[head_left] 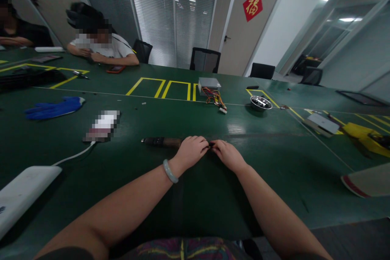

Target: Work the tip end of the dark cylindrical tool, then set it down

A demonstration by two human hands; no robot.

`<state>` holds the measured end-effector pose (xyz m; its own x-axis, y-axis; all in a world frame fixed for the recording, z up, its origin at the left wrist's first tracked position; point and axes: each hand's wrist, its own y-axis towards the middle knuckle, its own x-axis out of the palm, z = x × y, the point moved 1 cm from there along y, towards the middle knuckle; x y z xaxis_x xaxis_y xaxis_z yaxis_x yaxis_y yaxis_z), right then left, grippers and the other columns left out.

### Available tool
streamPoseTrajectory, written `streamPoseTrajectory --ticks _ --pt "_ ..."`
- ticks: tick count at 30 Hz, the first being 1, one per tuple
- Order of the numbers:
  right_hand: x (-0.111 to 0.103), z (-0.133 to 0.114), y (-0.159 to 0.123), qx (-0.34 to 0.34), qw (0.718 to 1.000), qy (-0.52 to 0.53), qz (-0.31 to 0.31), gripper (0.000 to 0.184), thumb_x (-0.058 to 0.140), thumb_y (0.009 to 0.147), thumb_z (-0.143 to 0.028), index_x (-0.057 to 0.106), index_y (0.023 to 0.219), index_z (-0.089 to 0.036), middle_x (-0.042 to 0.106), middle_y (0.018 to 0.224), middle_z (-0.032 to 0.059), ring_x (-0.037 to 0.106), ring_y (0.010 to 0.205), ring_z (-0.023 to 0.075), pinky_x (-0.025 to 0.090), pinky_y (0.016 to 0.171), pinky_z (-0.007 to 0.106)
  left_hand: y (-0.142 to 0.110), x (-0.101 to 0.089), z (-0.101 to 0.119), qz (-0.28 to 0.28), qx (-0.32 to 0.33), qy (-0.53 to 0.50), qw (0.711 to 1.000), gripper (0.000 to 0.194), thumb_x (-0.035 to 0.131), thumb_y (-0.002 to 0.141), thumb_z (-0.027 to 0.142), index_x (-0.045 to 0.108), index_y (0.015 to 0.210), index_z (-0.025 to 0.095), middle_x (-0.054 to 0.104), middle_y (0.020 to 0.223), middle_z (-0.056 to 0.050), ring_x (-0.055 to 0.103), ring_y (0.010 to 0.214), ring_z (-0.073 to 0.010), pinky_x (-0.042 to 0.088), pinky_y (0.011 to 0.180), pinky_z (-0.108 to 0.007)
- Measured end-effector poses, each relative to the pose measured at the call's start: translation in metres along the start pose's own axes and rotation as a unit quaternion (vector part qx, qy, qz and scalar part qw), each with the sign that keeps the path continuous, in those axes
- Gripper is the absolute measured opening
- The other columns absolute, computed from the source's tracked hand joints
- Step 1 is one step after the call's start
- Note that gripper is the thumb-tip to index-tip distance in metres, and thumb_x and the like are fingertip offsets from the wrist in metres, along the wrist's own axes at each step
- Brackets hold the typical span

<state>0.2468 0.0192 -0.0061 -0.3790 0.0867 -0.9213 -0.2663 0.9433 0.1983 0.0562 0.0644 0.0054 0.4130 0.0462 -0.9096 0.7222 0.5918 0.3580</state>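
A long dark electric screwdriver with a brown band and a metal tip lies lengthwise on the green table, its tip pointing left. My left hand, with a pale bangle at the wrist, is closed over its right-hand part. My right hand meets the left at the tool's right end. Its fingers are pinched on a small dark piece with a brassy glint, too small to make out. The fingers hide most of that end.
A phone on a white cable and a white power bank lie left, near a blue glove. Ahead are a power supply unit with loose wires and a metal bowl. A pale cylinder lies right. People sit across the table.
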Motion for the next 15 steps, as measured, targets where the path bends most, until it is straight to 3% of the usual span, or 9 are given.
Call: streamPoseTrajectory --ticks 15 --pt "0.0082 -0.0008 0.007 0.034 0.999 -0.026 -0.009 0.011 0.049 0.095 -0.02 0.056 0.104 -0.017 0.063 0.104 0.0074 0.061 0.1 0.0172 0.045 0.088 0.028 0.0027 0.0085 -0.0011 0.001 0.01 -0.009 1.0 0.012 0.052 0.092 0.024 0.061 0.096 0.018 0.065 0.098 -0.006 0.06 0.095 -0.0208 0.045 0.088 -0.036"
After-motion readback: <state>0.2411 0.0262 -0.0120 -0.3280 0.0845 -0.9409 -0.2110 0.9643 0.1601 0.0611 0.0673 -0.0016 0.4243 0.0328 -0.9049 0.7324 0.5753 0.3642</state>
